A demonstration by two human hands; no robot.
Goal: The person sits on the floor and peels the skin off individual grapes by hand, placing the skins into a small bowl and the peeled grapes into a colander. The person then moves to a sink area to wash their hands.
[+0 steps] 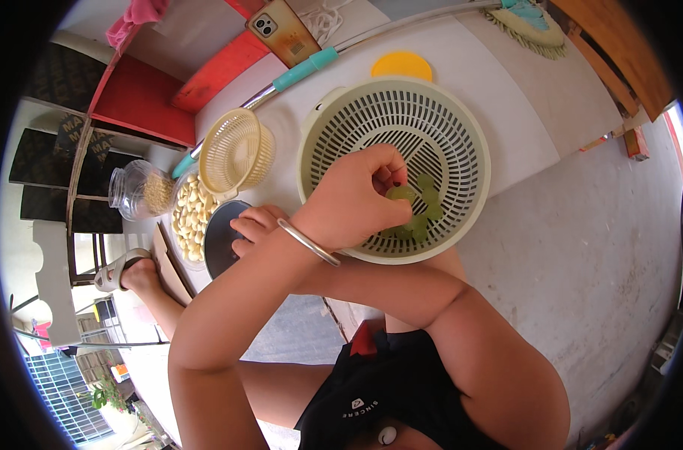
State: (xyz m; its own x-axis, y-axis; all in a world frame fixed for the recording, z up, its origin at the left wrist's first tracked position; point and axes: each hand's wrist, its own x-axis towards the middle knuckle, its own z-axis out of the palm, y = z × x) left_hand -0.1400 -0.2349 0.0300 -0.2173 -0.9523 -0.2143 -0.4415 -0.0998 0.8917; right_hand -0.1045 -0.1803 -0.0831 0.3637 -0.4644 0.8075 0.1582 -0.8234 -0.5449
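Note:
My left hand (358, 194), with a metal bangle (308, 242) at its wrist, reaches over a pale green slotted plastic colander (476, 169). Its thumb and fingers pinch a green grape (402, 194). More green grapes (433, 211) lie in the colander, just beside and below the fingertips. My forearms cross, the left above the right. Partly hidden behind the left forearm, my right hand (257, 225) grips the rim of a dark grey bowl (220, 236), fingers over its inner side. What the bowl holds cannot be seen. Peeled garlic cloves (192, 216) fill a clear container beside it.
An empty cream plastic basket (237, 152) leans at the left, near a clear jar (136, 191) with grain-like contents. A mop pole (305, 68) crosses behind the colander. A yellow disc (401, 66) and a phone (282, 34) lie beyond. The white tabletop (476, 62) ends at the right.

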